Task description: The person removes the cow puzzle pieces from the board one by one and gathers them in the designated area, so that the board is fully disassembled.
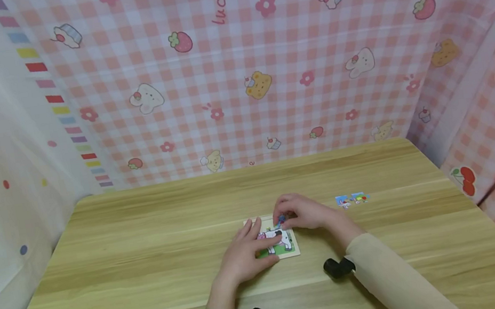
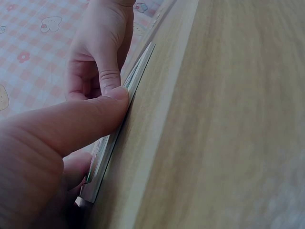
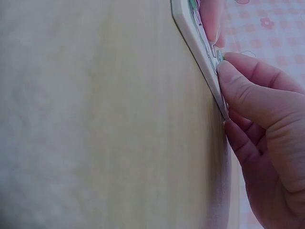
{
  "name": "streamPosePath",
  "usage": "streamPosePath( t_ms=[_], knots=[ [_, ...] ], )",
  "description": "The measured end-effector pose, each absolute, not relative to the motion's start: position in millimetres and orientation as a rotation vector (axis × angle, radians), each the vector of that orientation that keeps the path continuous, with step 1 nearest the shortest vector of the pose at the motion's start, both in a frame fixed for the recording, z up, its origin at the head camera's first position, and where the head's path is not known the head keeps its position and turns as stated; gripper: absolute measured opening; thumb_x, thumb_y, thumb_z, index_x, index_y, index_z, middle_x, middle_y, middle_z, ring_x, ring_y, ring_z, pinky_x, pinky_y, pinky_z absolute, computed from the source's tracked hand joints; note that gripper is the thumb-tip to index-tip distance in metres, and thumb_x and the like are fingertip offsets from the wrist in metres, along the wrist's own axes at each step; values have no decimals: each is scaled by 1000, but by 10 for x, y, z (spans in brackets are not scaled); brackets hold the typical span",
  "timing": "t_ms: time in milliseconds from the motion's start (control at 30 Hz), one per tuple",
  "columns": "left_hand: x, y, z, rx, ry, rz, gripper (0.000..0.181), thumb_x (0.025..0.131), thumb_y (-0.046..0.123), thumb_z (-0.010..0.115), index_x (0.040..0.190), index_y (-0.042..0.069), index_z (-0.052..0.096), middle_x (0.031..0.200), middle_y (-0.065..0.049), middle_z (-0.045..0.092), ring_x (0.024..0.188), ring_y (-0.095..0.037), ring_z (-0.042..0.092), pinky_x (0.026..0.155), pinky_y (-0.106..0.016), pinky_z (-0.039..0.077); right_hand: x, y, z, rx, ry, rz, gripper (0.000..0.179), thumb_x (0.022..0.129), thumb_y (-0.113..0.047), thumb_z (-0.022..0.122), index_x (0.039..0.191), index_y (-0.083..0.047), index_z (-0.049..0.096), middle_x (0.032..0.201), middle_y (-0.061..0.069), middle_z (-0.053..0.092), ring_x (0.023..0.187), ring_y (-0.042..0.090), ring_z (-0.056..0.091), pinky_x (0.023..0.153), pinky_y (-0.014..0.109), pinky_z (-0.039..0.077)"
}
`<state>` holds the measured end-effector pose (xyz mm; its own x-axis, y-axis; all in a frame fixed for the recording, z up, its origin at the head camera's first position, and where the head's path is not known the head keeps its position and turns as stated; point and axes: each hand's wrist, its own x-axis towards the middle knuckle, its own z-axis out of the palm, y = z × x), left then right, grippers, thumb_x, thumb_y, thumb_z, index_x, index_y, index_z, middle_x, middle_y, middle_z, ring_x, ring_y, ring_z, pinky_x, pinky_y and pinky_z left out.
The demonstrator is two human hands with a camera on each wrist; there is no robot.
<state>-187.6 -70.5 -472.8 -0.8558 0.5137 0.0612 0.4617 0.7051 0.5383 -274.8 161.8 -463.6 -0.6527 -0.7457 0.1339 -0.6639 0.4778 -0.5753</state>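
A small wooden puzzle board with a cow picture on green lies on the table in the head view. My left hand rests on its left part, fingers stretched over the picture and thumb along the near edge. With thumb and fingertips, my right hand pinches a small blue puzzle piece at the board's far right corner. Fingers hide much of that piece. Seen edge-on in the right wrist view, the board has the right thumb and index finger meeting at its surface.
Two loose puzzle pieces, a blue one and a green and yellow one, lie to the right of the board on the wooden table. A pink checked curtain hangs behind the table's far edge.
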Motion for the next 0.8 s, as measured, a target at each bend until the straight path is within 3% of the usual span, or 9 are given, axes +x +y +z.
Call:
streamPosePath(
  t_ms=[267,800],
  knots=[
    [-1875,-709,-4733,801,2812,858,41,91,42,69,131,31,67,159,-16,28,148,-38,17,114,-61,21,-2731,1618,-4644,-1130,2611,-962,33,88,-9,75,119,-6,65,105,1,63,94,15,58,83,30,52],
    [-1875,-702,-4735,794,2811,865,41,91,41,69,131,31,67,158,-16,29,148,-38,17,115,-60,21,-2675,1597,-4653,-992,2571,-1144,21,90,-8,73,110,-9,68,94,-3,63,83,12,57,75,28,51]
  ],
)
